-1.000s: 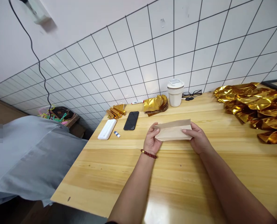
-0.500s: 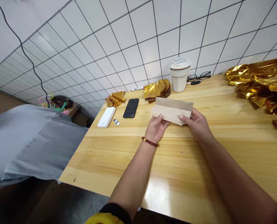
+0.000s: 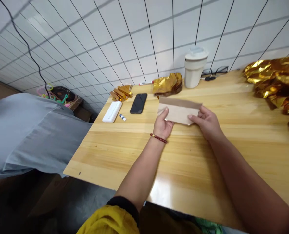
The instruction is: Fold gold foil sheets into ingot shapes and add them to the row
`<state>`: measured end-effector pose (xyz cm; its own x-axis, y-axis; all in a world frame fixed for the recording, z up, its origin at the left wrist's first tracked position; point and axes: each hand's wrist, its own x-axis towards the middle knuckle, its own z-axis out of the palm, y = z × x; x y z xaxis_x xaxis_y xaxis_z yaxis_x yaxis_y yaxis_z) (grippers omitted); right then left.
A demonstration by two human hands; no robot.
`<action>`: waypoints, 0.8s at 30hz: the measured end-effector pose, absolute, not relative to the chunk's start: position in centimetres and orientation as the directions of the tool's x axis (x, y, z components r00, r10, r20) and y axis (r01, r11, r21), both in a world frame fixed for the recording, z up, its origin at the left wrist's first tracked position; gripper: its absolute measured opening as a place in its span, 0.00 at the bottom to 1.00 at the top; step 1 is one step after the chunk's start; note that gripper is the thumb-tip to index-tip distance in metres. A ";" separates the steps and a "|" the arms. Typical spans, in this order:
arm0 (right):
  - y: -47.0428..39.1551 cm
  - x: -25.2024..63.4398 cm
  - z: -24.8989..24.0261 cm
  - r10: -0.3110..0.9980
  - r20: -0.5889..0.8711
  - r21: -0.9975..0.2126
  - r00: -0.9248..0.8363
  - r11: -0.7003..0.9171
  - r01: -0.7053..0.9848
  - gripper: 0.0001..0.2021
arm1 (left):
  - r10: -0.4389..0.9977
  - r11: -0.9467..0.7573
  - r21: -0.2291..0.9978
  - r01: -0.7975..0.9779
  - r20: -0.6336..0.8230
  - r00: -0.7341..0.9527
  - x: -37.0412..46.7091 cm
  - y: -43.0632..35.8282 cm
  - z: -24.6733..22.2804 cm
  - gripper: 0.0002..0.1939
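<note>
A folded brown paper is held up over the wooden table, its darker upper flap along the far edge. My left hand grips its left end, thumb on top and fingers underneath; a dark red bead bracelet circles the wrist. At the paper's right end my right hand pinches it between thumb and fingers. Behind the paper lies a crumpled gold foil bundle. The black phone rests to the left of the paper.
On the table are a white power bank, a small blue-and-white tube, gold strips, a marker, a lidded cup, eyeglasses and large gold foil. Grey cloth is at left.
The view has tilted, so the table's things sit higher in it. My left thumb has moved up and further onto the paper, and the paper's upper flap looks narrower.
</note>
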<state>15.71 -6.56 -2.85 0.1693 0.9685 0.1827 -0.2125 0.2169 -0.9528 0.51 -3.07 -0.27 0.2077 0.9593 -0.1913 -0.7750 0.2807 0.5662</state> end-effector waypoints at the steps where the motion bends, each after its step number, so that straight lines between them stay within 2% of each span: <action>1: -6.6 15.7 -2.9 0.972 0.175 -0.957 0.159 0.206 -0.205 0.26 | 0.956 0.290 0.543 -0.788 -0.206 0.210 0.5 -3.1 -0.3 0.12; 6: -6.6 15.6 -3.4 0.957 0.209 -0.976 0.202 0.219 -0.024 0.34 | 0.937 0.325 0.483 -0.813 -0.279 0.209 0.5 -2.8 -0.4 0.13; 9: -6.7 15.7 -3.4 0.907 0.335 -0.940 0.253 0.305 0.150 0.30 | 0.936 0.320 0.488 -0.812 -0.296 0.191 0.5 -2.8 -0.4 0.12; 11: -6.9 15.7 -3.2 0.883 0.403 -0.909 0.239 0.356 0.216 0.24 | 0.929 0.336 0.491 -0.804 -0.312 0.198 0.5 -2.8 -0.3 0.10; 15: -7.3 15.5 -2.6 0.896 0.405 -0.909 0.179 0.374 0.185 0.12 | 0.915 0.370 0.462 -0.806 -0.334 0.228 0.5 -2.9 -0.3 0.07; 19: -7.3 15.3 -2.6 0.911 0.373 -0.919 0.174 0.337 0.206 0.14 | 0.913 0.378 0.459 -0.804 -0.329 0.241 0.5 -2.7 -0.5 0.07; 21: -7.1 15.2 -2.9 0.906 0.382 -0.907 0.183 0.330 0.260 0.14 | 0.910 0.387 0.455 -0.802 -0.329 0.252 0.4 -2.6 -0.6 0.10; 24: -6.8 15.0 -3.4 0.889 0.423 -0.871 0.176 0.344 0.351 0.13 | 0.918 0.384 0.432 -0.816 -0.278 0.284 0.3 -2.6 -0.5 0.25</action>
